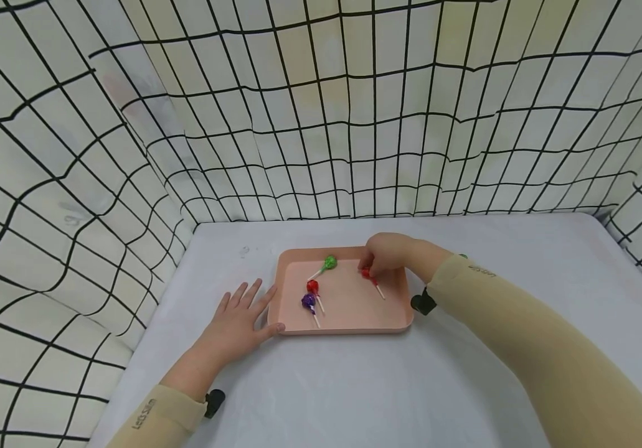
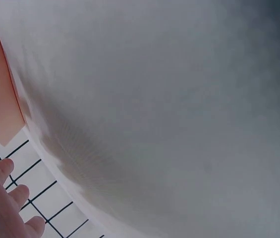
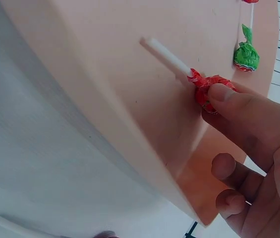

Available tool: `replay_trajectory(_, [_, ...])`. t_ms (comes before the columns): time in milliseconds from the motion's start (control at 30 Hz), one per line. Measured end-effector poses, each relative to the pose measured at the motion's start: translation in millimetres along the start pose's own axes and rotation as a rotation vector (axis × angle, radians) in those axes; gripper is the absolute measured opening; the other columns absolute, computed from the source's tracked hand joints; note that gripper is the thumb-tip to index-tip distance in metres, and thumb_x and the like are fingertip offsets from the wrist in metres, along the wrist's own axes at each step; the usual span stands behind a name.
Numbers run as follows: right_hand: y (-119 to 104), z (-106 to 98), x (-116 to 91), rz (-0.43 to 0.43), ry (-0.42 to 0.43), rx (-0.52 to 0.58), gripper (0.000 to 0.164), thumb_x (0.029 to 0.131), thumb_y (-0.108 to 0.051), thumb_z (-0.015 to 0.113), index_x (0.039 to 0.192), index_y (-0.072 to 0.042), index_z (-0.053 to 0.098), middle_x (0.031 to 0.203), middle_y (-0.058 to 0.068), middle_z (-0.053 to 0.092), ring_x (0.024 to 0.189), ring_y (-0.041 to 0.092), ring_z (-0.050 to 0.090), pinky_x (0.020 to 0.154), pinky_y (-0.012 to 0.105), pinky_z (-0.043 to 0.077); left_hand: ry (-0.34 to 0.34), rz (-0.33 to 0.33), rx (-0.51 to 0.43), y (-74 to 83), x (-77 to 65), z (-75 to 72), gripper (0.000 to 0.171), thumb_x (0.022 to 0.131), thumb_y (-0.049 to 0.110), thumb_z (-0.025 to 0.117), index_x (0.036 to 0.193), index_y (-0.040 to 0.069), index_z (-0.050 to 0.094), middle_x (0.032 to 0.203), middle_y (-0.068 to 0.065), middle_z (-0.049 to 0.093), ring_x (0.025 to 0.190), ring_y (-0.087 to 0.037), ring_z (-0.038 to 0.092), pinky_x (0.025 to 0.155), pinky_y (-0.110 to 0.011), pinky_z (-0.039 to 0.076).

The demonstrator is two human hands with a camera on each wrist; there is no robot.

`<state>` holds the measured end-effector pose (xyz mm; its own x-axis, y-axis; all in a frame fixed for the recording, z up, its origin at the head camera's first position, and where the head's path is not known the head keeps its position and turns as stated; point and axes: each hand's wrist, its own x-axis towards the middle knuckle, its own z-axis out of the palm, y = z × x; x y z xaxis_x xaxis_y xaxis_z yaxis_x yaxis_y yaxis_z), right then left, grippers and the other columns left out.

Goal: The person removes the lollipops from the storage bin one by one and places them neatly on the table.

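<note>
Just right of the head frame's centre, a red lollipop point(image 1: 366, 273) over a pink tray point(image 1: 354, 317) is pinched by the right hand point(image 1: 392, 254), its sleeve point(image 1: 502, 330) angling from lower right, partly hiding a green object point(image 1: 463, 256). The left hand point(image 1: 240, 326), fingers spread, lies at the tray's left rim. Three other lollipops point(image 1: 329, 262) lie inside.

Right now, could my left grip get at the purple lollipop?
Likely yes: the left grip lies open at the left side of the tray, nothing seems to block the purple lollipop, and the right grip is across, pinching a red lollipop.
</note>
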<state>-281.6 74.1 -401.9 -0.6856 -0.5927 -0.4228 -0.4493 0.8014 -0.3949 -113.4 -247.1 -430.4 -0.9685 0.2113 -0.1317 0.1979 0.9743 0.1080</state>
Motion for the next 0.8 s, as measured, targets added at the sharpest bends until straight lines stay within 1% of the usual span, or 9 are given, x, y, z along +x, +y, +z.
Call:
replay_trajectory(133, [-1.1,-1.6,0.4,-0.001,0.007,0.006,0.024,0.09,-0.014,0.071,0.112,-0.022,0.077,0.102,-0.008,0.07,0.1,0.017,0.058,0.096,0.035,0.049,0.004,0.003,0.001,-0.6,-0.3,0.5,0.087,0.089,0.066,0.057,0.159,0.024,0.026,0.164,-0.015,0.019,0.149,-0.043,0.011,0.116,-0.066,0.007])
replay_trajectory(267, [-2.4,-6.2,-0.3,-0.007,0.02,0.04,0.027,0.092,-0.012,0.067,0.114,-0.022,0.077,0.105,-0.007,0.07,0.105,0.018,0.058,0.101,0.038,0.047,0.007,0.001,0.01,-1.4,-0.3,1.3,0.088,0.088,0.068,0.056,0.159,0.025,0.025,0.164,-0.015,0.019,0.149,-0.043,0.011,0.116,-0.066,0.008])
replay_trajectory(367, [-2.8,-9.9,-1.9,-0.004,0.024,0.062,0.028,0.092,-0.011,0.066,0.116,-0.022,0.076,0.107,-0.006,0.069,0.108,0.019,0.057,0.103,0.041,0.045,0.006,-0.002,0.015,-1.3,-0.1,1.0,0.088,0.088,0.069,0.055,0.159,0.025,0.025,0.164,-0.015,0.019,0.149,-0.043,0.011,0.116,-0.066,0.008])
replay_trajectory(633, [2.8,-15.9,-6.3,0.007,0.052,0.086,0.031,0.089,-0.01,0.07,0.117,-0.021,0.076,0.104,-0.004,0.068,0.104,0.021,0.056,0.096,0.038,0.049,0.005,0.0,0.014,-0.7,0.3,0.3,0.088,0.088,0.068,0.056,0.159,0.024,0.026,0.164,-0.015,0.019,0.149,-0.043,0.011,0.116,-0.066,0.008])
replay_trajectory(800, [7.7,-20.2,-12.6,0.008,0.094,0.08,0.032,0.089,-0.013,0.071,0.119,-0.023,0.075,0.109,-0.005,0.069,0.108,0.02,0.057,0.096,0.04,0.049,0.004,0.0,0.015,-0.9,0.3,0.6,0.088,0.089,0.068,0.055,0.159,0.024,0.026,0.164,-0.016,0.019,0.149,-0.044,0.011,0.116,-0.066,0.008])
